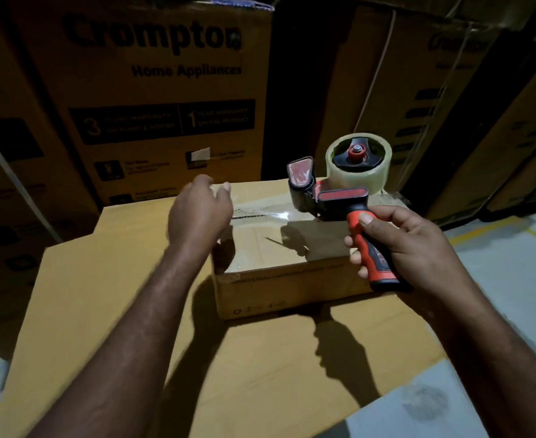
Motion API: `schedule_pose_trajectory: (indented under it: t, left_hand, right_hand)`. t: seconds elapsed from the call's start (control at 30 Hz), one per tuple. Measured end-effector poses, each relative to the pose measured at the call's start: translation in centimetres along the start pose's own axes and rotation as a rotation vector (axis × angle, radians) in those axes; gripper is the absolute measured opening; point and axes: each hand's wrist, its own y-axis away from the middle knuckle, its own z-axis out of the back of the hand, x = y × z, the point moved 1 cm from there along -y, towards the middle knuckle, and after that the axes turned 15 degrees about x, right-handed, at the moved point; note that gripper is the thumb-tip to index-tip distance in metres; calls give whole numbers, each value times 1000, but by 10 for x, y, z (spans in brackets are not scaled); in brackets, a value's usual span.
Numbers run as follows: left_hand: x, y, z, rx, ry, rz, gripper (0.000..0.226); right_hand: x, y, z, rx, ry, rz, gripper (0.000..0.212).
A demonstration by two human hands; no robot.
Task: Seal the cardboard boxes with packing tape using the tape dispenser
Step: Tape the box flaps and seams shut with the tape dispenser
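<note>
Now our right grip (413, 248) clasps the tape dispenser (333, 197), probably light and rigid, by its handle (374, 259); left grip (197, 213) hovers open above the box (292, 289).

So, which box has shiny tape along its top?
The small box, sitting on the large plain box, with the dispenser at its far right corner. The printed boxes stand behind.
</note>
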Motion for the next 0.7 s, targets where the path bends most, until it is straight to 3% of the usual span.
schedule_pose_trajectory:
  t: [0.03, 0.07, 0.13, 0.2, 0.27, 0.37, 0.57, 0.7]
  left_hand:
    - [-14, 10, -1, 37, 186, -35, 44]
    - [-27, 19, -7, 177, 432, -13, 47]
    - [-54, 34, -18, 563, 838, 95, 65]
    - [-76, 34, -30, 812, 1015, 142, 86]
    - [-95, 23, -41, 901, 1127, 183, 99]
    - [-127, 7, -57, 918, 1158, 228, 103]
    - [-198, -16, -79, 989, 1028, 146, 52]
    - [-235, -33, -96, 1061, 917, 124, 43]
  right_hand:
    - [3, 1, 4, -11, 9, 11, 36]
    - [6, 2, 8, -22, 28, 26, 36]
    - [13, 5, 18, -38, 74, 65, 38]
    - [18, 8, 28, -65, 105, 109, 38]
    - [19, 12, 41, -102, 144, 139, 38]
    - [14, 19, 70, -143, 283, 177, 37]
    - [7, 22, 139, -200, 567, 156, 49]
    - [9, 17, 181, -220, 561, 183, 48]
